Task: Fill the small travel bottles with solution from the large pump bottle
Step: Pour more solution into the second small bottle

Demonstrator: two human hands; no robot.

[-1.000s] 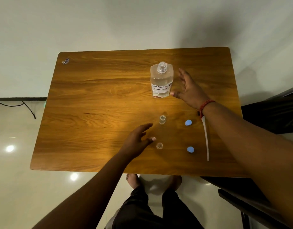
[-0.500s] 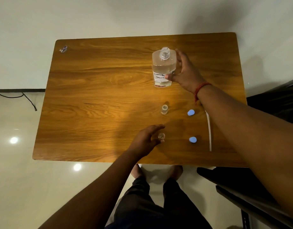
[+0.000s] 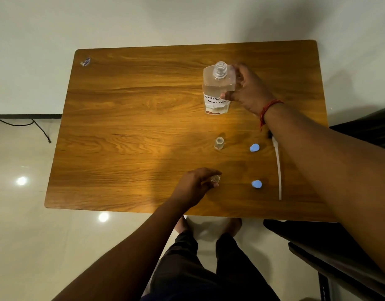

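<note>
Right hand (image 3: 250,92) grasping the uncapped pump bottle (image 3: 217,88), left hand (image 3: 193,185) pinching a tiny vial (image 3: 215,178) on the desk (image 3: 133,127); pouring into so narrow a mouth risks spillage.

R hand (image 3: 250,92) on lg bottle (image 3: 217,90)

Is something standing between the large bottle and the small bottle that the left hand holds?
Yes: the other small travel bottle stands open between the large bottle and the near travel bottle.
</note>
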